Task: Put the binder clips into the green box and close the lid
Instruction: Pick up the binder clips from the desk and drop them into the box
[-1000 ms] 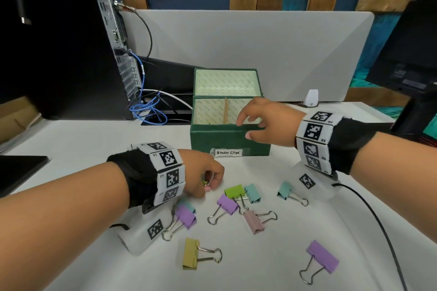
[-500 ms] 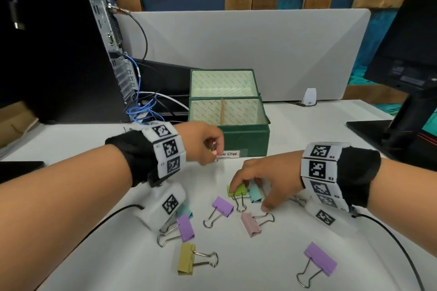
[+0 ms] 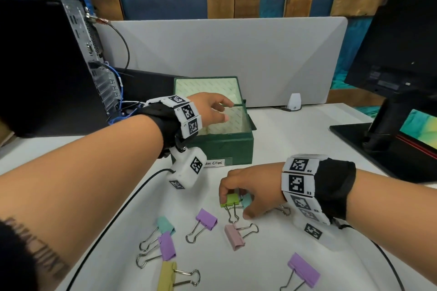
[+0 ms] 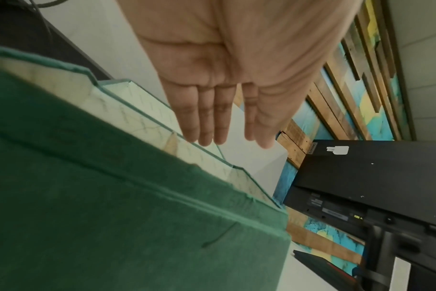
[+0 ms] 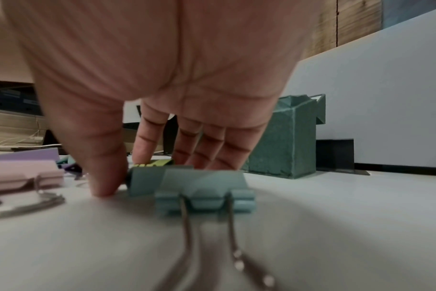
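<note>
While most binder clips (image 3: 205,220) lie loose on the near surface (image 3: 272,267), my right hand (image 3: 254,190) curls its fingers around a green clip (image 3: 230,199); my left hand (image 3: 210,108), fingers straight and empty, hovers over the green box (image 3: 224,146), lid (image 3: 208,88) up. I judge the job barely begun.

The head view is bright and evenly lit, with soft light from above. The white tabletop (image 3: 295,139) shows only weak shadows under the arms. The wide lens bends straight lines near the edges, and the monitor (image 3: 397,54) at the right leans inward. The left wrist view is a little soft; the green box (image 4: 112,216), very close, is blurred. In the right wrist view the palm is large and blurred, the teal clip (image 5: 204,195) close to the lens is unsharp, and a broad soft shadow lies on the tabletop below it.
</note>
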The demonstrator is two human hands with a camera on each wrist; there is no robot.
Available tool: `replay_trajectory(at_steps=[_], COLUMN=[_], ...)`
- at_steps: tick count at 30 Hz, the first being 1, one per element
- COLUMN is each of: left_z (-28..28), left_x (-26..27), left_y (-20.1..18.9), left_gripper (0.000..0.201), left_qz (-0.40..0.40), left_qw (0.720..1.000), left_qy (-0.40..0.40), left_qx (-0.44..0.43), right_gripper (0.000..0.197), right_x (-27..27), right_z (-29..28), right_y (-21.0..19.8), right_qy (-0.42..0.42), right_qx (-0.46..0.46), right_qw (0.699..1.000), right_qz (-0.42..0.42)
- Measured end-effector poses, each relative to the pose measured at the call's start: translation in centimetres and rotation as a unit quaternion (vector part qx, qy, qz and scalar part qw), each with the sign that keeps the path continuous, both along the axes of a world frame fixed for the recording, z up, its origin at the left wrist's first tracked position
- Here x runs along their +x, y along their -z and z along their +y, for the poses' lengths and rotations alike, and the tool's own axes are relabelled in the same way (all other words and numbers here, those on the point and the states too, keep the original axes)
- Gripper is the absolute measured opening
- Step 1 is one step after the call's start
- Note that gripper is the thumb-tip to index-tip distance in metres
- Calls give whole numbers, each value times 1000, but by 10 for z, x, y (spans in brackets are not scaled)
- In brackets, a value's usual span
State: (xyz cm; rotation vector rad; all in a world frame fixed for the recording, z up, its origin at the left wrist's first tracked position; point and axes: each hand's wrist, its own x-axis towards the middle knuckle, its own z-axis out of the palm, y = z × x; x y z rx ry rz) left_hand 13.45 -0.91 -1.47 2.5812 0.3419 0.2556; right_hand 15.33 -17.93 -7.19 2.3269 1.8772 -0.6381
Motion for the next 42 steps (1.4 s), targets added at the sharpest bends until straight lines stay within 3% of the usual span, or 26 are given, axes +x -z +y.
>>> replay_trajectory(at_steps=[6,9,12,16,23,31,34,37,42], left_z=[2,-3,-11,-25,-41,-41,-41,-35,-2], left_x=[-34,-60,-80,-99,-103,-92,-90,-89,-90], left_y=[-2,-3,5,19,33,49,50,46,17], left_gripper=[24,22,26,34,39,25,23,21,15], left_qz=[13,109,221,293,315,315,310,263,147], left_qw=[999,992,968,941,910,896,900,921,983], left_qy=[20,41,79,112,183,206,197,179,86], left_qx=[22,45,93,127,196,236,236,225,66], right_gripper=[42,40,38,38,52,25,20,14,3], right_x=[4,4,4,4,2,9,10,11,11], right_z=[0,1,1,1,2,1,1,1,2], right_y=[2,2,3,4,3,7,8,7,4], right_qy=[4,8,17,45,21,54,56,59,50], right_qx=[17,18,24,28,4,40,59,74,76], right_qw=[1000,1000,999,999,999,996,995,994,993], right_qz=[20,19,14,-9,-35,-60,-58,-58,-77])
